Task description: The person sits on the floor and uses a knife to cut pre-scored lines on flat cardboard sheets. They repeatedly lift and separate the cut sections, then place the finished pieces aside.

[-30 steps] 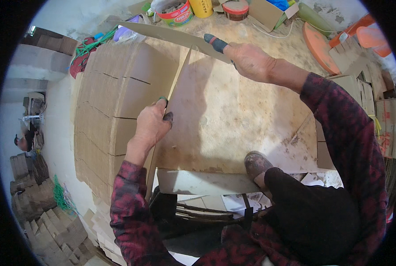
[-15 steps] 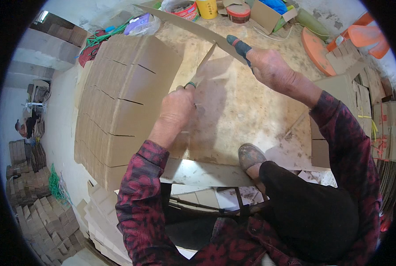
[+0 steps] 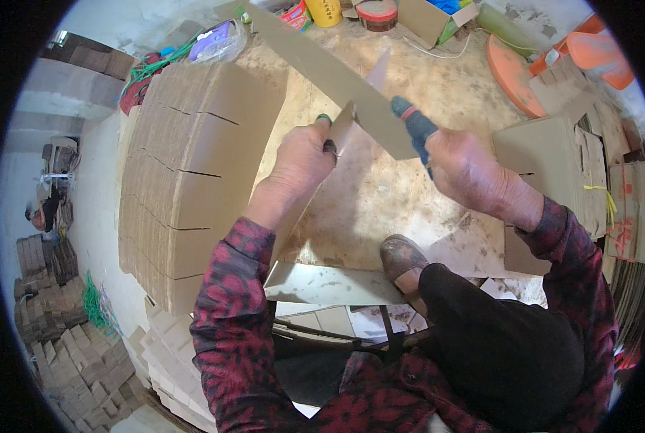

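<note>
My right hand point(image 3: 459, 162), with dark covers on its fingers, grips one end of a long tan cardboard strip point(image 3: 315, 76). The strip slants away to the far left. A second cardboard strip point(image 3: 345, 128) is pinched in my left hand point(image 3: 299, 155), which has a green band on one finger. The far end of this second strip meets the edge of the first one; whether their slots interlock I cannot tell. Just left of my left hand stands a thick stack of slotted cardboard sheets point(image 3: 210, 166).
Under my hands lies a stained wooden board point(image 3: 380, 209), with my shoe point(image 3: 403, 258) at its near edge. Another cardboard stack point(image 3: 542, 155) stands on the right, near an orange plastic piece point(image 3: 511, 76). A yellow tub point(image 3: 324, 11) and an open carton point(image 3: 430, 25) sit at the back.
Both hands have moved: the right one slightly nearer and to the right, the left one a little right and farther away. The long strip has come nearer and turned more of its face into view.
</note>
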{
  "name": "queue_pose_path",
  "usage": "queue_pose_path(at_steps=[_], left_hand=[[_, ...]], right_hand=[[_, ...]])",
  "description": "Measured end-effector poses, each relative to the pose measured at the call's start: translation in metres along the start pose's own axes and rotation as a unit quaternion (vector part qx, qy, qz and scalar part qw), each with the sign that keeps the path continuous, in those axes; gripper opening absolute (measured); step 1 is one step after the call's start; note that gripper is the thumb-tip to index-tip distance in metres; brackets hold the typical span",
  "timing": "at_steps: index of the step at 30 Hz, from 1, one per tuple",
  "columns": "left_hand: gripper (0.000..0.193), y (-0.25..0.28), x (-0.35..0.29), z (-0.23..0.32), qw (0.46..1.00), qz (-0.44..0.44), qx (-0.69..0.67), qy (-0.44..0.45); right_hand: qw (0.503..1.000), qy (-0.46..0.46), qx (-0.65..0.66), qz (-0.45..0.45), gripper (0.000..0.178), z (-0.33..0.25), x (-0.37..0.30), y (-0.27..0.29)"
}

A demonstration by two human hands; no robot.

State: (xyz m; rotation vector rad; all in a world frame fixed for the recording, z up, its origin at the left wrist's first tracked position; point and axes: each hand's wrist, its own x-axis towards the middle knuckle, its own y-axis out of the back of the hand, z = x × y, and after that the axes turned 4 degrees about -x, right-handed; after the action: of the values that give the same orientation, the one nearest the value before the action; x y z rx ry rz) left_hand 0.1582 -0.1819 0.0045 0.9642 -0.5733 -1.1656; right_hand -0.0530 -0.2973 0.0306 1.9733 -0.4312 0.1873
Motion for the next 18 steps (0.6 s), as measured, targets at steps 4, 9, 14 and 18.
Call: queue_pose_path(at_steps=[4, 9, 14, 18], left_hand=[[0.023, 0.001, 0.002, 0.006, 0.997, -0.046, -0.052, -0.017], [0.039, 0.030, 0.005, -0.075, 0.992, 0.110, -0.032, 0.054], [0.031, 0.094, -0.035, -0.184, 0.929, 0.211, 0.300, 0.056], [0.021, 0.122, -0.047, -0.182, 0.945, 0.312, -0.006, 0.102]], right_hand=[[0.989, -0.055, -0.058, -0.124, 0.023, 0.019, 0.007, -0.004], [0.995, -0.066, -0.068, -0.016, 0.010, 0.029, 0.032, 0.010], [0.996, 0.019, -0.080, 0.042, 0.013, 0.025, 0.079, -0.002], [0.991, 0.049, -0.116, 0.049, 0.018, 0.045, 0.089, -0.014]])
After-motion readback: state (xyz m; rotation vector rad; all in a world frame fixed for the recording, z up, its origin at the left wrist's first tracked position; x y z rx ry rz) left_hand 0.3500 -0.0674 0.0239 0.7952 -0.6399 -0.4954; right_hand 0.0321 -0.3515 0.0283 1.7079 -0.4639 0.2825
